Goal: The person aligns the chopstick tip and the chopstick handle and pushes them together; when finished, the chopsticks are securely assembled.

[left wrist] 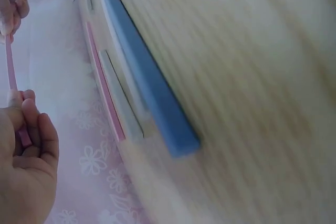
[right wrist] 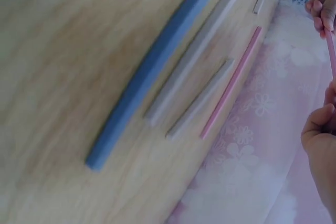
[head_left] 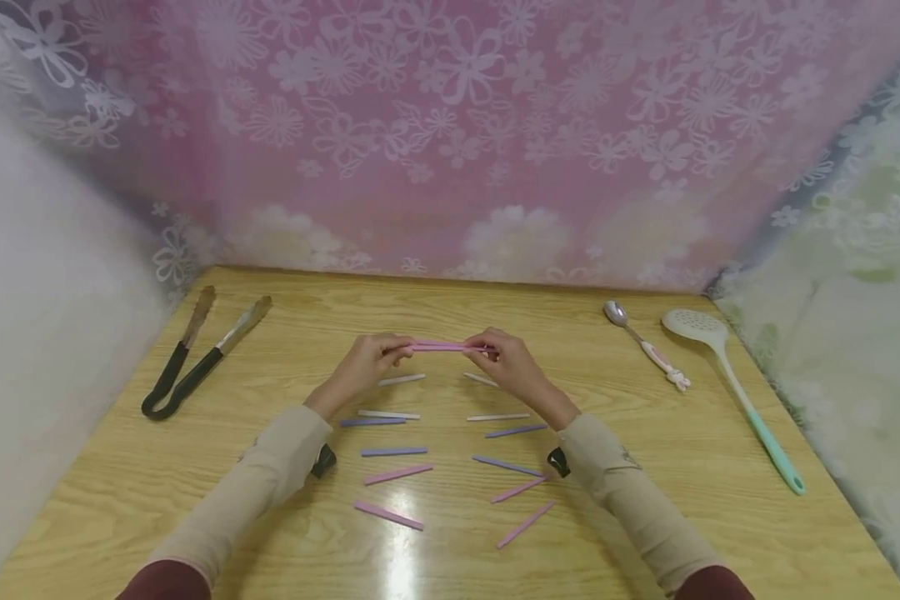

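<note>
My left hand (head_left: 370,360) and right hand (head_left: 512,358) pinch opposite ends of a slim pink stick (left wrist: 10,66), held level above the far half of the table. Another pink stick (right wrist: 231,83) lies on the table close by. Below the hands, two loose columns of sticks run toward me. White sticks (head_left: 390,415) are farthest, blue sticks (head_left: 393,452) come in the middle, and pink sticks (head_left: 388,515) lie nearest. The right column has the same order, with a white stick (head_left: 497,417), a blue stick (head_left: 507,465) and a pink stick (head_left: 525,524).
Black-handled tongs (head_left: 187,367) lie spread at the left of the wooden table (head_left: 270,517). On the right are a spoon (head_left: 645,346) with a rabbit-ended handle and a slotted skimmer (head_left: 735,375) with a green handle. A pink floral cloth (head_left: 450,167) hangs behind.
</note>
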Demonstrator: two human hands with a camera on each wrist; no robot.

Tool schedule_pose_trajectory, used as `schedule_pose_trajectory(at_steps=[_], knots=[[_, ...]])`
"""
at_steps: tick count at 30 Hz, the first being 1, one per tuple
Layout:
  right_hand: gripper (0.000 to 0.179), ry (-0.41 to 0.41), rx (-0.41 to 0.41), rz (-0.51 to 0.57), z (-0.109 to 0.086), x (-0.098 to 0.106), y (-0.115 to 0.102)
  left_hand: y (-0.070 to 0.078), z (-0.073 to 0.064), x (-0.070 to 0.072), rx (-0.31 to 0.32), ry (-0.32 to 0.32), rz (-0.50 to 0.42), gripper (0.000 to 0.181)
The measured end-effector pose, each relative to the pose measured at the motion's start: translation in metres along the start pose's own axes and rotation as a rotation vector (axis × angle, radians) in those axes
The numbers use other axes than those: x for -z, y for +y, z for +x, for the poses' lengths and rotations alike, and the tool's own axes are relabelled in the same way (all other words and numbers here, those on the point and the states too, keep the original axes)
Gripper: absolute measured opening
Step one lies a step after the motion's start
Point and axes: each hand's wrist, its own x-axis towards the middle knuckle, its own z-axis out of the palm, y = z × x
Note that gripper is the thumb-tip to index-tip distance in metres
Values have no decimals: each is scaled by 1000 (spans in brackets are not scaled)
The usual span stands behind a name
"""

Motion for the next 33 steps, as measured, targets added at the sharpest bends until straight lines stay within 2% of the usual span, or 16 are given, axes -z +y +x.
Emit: schedule_pose_trajectory(at_steps=[4,7,10,13,18,24,33], knots=[[12,-15,35,1,0,4,2,-1,4,5,18,-56,9,28],[14,-21,31,9,0,7,3,-5,8,9,22,-53,52,27],[14,-24,-14,14,0,10,6,-9,9,13,23,-43,92,26],[13,-34,-75,14,0,11,10,-12,8,15,43,-59,98,25],[13,-57,-140,3,-1,12,19,-15,8,16,134,-107,56,26],[14,-124,-216,-43,0,11,34,-23,16,17,227,-139,50,23],[14,-191,-265,-49,7,5,50,-28,24,15,235,-203,59,22]])
